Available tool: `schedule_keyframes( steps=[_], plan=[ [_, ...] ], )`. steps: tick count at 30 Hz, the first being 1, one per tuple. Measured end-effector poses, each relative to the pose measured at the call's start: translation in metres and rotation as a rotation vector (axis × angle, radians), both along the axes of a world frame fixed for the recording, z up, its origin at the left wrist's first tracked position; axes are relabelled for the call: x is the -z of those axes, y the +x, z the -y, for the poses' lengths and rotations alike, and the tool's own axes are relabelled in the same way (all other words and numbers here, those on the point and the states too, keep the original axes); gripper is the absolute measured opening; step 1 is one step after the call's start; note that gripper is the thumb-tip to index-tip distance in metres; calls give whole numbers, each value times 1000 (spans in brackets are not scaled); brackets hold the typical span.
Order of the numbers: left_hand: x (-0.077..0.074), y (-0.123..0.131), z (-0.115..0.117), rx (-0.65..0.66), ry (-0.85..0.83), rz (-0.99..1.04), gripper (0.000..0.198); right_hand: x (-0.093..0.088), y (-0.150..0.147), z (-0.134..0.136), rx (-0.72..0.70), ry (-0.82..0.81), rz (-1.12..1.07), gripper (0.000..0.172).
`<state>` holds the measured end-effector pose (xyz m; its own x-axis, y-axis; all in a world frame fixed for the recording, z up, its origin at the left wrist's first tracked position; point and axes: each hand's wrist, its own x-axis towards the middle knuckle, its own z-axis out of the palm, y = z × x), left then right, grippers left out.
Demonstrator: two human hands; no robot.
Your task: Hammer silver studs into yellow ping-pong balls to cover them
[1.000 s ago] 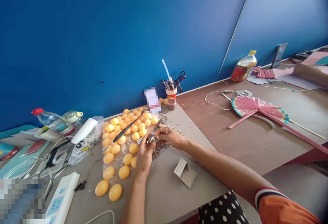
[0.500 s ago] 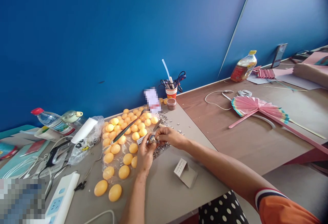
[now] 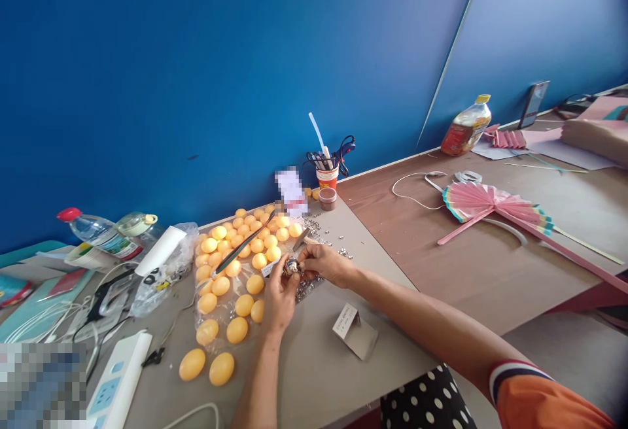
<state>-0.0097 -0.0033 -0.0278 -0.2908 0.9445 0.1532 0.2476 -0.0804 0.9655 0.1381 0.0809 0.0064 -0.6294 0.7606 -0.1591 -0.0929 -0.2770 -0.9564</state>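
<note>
Fingers of your left hand (image 3: 279, 298): curled around a small metal-studded ball (image 3: 293, 267), held above the table (image 3: 314, 370). Fingers of your right hand (image 3: 324, 263): drawn narrow at the ball's right side; whether a small bit sits between them, you cannot tell from this view.

Handling (judged): ball likely light, thin-walled, able to dent; studded surface probably hard and slick. Best hold: cradle it low with the left, leaving the right side exposed.

Surroundings: loose metal bits (image 3: 346, 254) lie under and beyond your hands, possibly sharp; a flat-bladed tool (image 3: 301, 239) lies just past your right fingers. Yellow balls (image 3: 237, 330) crowd your left and could roll. Open room: bare table toward you, bounded by a small box (image 3: 356, 331) and the near edge.
</note>
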Motion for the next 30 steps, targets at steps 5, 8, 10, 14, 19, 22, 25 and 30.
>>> schedule_keyframes(
  steps=[5, 8, 10, 14, 19, 22, 25, 30],
  plan=[
    [5, -2, -1, 2, 18, -62, 56, 0, -1, 1, 7, -20, 18, 10],
    [7, -1, 0, -11, 44, -93, 54, 0, -2, 1, 8, -22, 16, 10],
    [7, 1, 0, -13, 70, -125, 53, 0, -3, 1, 5, -23, 12, 10],
    [1, 5, 2, -14, 66, -199, 51, 3, -4, 1, 26, -27, 38, 12],
    [-8, 10, 3, -48, 25, -153, 50, 6, -4, -1, -1, -14, 6, 13],
    [-12, 10, 3, -65, -9, -46, 53, 4, -2, -3, -16, -15, -27, 15],
    [-16, 6, 2, -118, -38, 131, 57, -1, 1, -3, -6, 128, 87, 9],
    [-16, -1, -2, -245, 55, 233, 56, -3, 6, 4, -13, 888, 630, 16]
  ],
)
